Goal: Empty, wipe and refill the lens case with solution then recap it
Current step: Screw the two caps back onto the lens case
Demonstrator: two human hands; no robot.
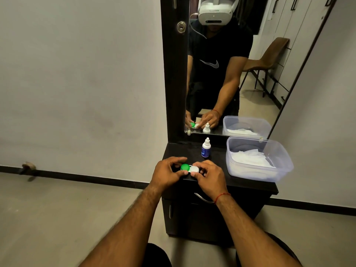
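The lens case point(190, 168) lies near the front edge of a small dark cabinet top point(248, 185), with a green cap on its left half and a white cap on its right half. My left hand point(167, 173) grips the green-capped side with thumb and fingers. My right hand point(209, 177) pinches the white cap point(195, 169). Both caps sit on the case. A small solution bottle point(206, 148), white top and blue label, stands upright just behind the case, capped.
A clear plastic tub point(258, 170) holding white tissue point(250, 158) sits on the right of the cabinet top. A tall mirror point(250, 54) rises behind, reflecting the scene. A drawer handle point(202, 198) is below my right wrist. Wall at left, floor below.
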